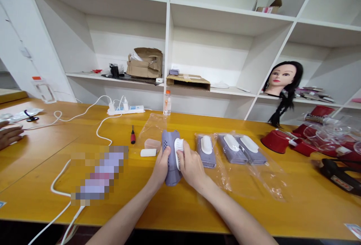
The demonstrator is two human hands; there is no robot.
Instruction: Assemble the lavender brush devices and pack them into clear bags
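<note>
The lilac perforated plastic casing [170, 173] is held nearly upright between your hands, over the yellow wooden table [180, 207] and right in front of you. Your left hand [161, 168] wraps closed around the casing, while your right hand [191, 166] is clamped on a white oval cap [178, 153] against its face. Just left of your hands sit a translucent plastic tub [152, 144], its contents hard to make out, and a white bar [148, 152]. Beyond them lie a red-handled screwdriver [132, 135] and a power strip [125, 110] with white cables. To your right, three lilac units [205, 151] with white caps lie in clear plastic bags [254, 177]. Another person's hand [8, 134] rests at the table's far left.
</note>
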